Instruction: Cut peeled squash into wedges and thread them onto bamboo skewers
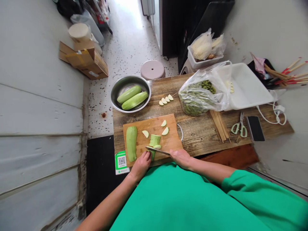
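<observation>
On a wooden cutting board lies a partly sliced zucchini with cut pieces together in a row. My left hand is closed on its near end, fingers curled close to the blade. A knife is gripped by the handle in my right hand, its blade lying across the zucchini at the cut. Loose half-round slices are scattered farther up the board. At the board's left side rests a larger zucchini piece, apart from my hands.
A steel bowl holds two zucchini at the back left. Skewered slices lie behind the board. To the right are a bag of green beans, a white tray, bamboo skewers, scissors and a phone.
</observation>
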Available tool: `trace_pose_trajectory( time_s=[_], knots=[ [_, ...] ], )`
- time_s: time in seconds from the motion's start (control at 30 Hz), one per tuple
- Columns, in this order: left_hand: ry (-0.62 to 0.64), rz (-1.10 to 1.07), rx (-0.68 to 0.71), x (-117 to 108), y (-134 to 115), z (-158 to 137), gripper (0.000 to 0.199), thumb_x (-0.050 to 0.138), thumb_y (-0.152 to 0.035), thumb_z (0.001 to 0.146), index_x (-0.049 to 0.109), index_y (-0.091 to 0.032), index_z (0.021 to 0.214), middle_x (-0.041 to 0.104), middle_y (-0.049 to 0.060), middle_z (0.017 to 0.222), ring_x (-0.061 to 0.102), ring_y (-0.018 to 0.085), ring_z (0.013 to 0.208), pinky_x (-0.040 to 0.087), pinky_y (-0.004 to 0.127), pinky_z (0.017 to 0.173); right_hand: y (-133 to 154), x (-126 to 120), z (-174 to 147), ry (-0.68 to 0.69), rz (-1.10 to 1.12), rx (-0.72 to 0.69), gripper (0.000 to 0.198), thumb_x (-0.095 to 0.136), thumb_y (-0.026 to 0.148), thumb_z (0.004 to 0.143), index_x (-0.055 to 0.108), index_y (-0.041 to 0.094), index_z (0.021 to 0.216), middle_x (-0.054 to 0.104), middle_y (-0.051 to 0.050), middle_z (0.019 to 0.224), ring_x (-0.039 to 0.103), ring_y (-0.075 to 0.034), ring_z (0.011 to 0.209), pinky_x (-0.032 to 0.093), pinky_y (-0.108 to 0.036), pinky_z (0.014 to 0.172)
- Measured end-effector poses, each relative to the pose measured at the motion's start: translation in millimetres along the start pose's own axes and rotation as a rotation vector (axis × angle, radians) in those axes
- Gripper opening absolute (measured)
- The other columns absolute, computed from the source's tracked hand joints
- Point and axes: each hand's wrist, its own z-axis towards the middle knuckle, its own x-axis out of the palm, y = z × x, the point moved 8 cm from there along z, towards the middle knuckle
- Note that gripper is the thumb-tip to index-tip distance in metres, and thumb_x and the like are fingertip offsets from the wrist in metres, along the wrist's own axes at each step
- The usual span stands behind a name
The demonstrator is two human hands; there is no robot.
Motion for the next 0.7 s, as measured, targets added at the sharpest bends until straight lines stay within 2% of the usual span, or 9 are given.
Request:
trace_pose_trajectory(
  time_s=[0.2,0.43,0.7],
  knots=[
    [0.019,0.003,-0.009,6.4,2.0,-1.4,0.029,0.040,-0.009,0.083,0.054,-0.009,0.109,0.053,0.016,0.108,0.048,0.023,0.103,0.047,0.037,0.084,1.6,-8.4,-13.1,-0.023,-0.036,-0.038,0.022,0.033,0.010,0.087,0.049,0.010,0.102,0.068,-0.015,0.081,0.066,-0.026,0.077,0.050,-0.032,0.061],
    [-0.064,0.009,-0.020,5.8,0.4,-5.1,0.028,0.042,-0.010,0.082,0.054,-0.012,0.108,0.054,0.015,0.106,0.049,0.025,0.102,0.049,0.039,0.081,9.8,-11.4,-19.4,-0.034,-0.062,-0.056,0.019,0.034,0.008,0.085,0.049,0.010,0.095,0.066,-0.017,0.078,0.066,-0.025,0.075,0.050,-0.030,0.060],
    [0.016,-0.018,-0.048,10.8,-0.7,-6.2,0.032,0.043,-0.009,0.082,0.053,-0.011,0.112,0.051,0.016,0.112,0.045,0.026,0.109,0.047,0.042,0.087,7.2,-13.5,-14.3,-0.018,-0.069,-0.047,0.018,0.036,0.008,0.085,0.049,0.011,0.097,0.067,-0.015,0.079,0.066,-0.026,0.077,0.050,-0.031,0.062]
  ],
)
